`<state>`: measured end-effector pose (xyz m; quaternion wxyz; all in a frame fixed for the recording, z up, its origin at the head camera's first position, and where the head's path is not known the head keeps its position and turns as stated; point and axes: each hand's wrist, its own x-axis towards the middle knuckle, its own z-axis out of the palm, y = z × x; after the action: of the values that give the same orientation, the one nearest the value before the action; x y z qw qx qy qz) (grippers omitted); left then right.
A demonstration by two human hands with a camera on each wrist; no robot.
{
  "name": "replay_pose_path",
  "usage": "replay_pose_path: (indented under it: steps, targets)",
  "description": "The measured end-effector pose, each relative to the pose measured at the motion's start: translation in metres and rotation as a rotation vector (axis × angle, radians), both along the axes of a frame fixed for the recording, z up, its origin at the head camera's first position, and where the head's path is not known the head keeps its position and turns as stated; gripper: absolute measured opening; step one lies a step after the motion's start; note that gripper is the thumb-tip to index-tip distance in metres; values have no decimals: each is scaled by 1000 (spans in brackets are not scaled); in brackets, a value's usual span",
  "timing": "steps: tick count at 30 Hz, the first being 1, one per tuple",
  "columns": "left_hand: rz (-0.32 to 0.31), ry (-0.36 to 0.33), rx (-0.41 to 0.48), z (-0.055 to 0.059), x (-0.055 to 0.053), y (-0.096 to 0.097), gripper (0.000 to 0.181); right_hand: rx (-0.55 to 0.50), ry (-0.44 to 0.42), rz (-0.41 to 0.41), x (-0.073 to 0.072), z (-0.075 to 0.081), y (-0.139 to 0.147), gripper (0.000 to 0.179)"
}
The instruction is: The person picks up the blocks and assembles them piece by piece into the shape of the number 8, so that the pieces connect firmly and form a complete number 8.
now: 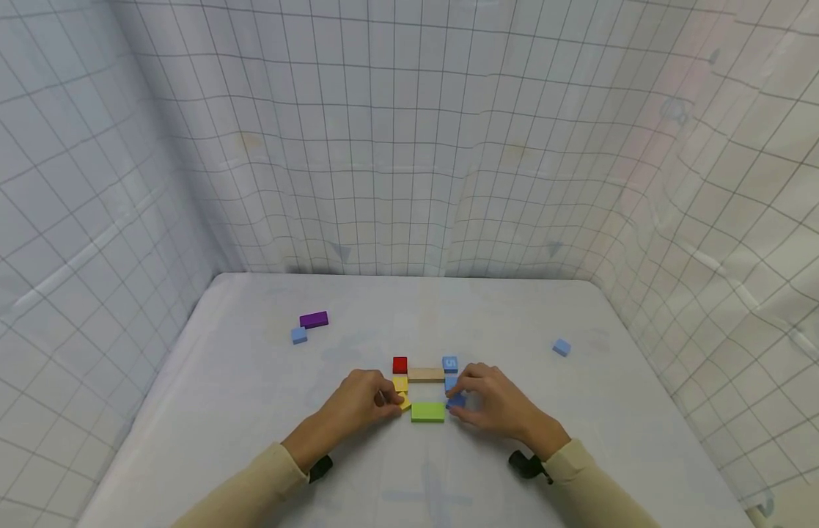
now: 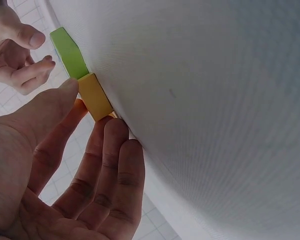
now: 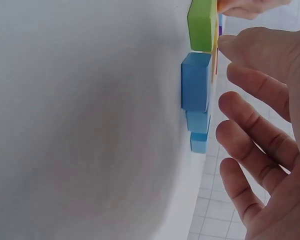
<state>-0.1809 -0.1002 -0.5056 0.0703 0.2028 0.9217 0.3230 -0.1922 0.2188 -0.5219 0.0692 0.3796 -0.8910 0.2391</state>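
Thumb and fingers of my left hand (image 1: 366, 396) pinch a yellow block (image 2: 96, 97), which sits slightly askew beside the green block (image 1: 427, 412). Behind it lies another yellow block (image 1: 399, 383), then a red block (image 1: 399, 364). My right hand (image 1: 493, 402) hovers beside the right-hand column with fingers spread and loosely bent, holding nothing. That column has a darker blue block (image 3: 196, 82) in front, a lighter blue block (image 3: 197, 121) behind it and a blue block marked 5 (image 1: 450, 363) at the back. A plain wooden block (image 1: 425, 375) spans between the columns.
A purple block (image 1: 314, 320) and a small blue block (image 1: 299, 335) lie at the back left of the white table (image 1: 251, 440). Another small blue block (image 1: 562, 347) lies toward the right. Grid-patterned curtains (image 1: 409, 147) enclose the back and sides.
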Motion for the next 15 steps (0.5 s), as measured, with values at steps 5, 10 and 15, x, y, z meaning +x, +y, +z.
replay_pose_path:
  steps: [5, 10, 15]
  targets:
    - [0, -1, 10, 0, 0, -1, 12, -12, -56, 8, 0, -4, 5, 19]
    - [-11, 37, 16, -2, 1, -1, 11, -60, -81, 46, -1, -9, 6, 20]
    - [-11, 43, 16, -2, 2, -1, 11, -104, -46, 105, -5, -14, 9, 18]
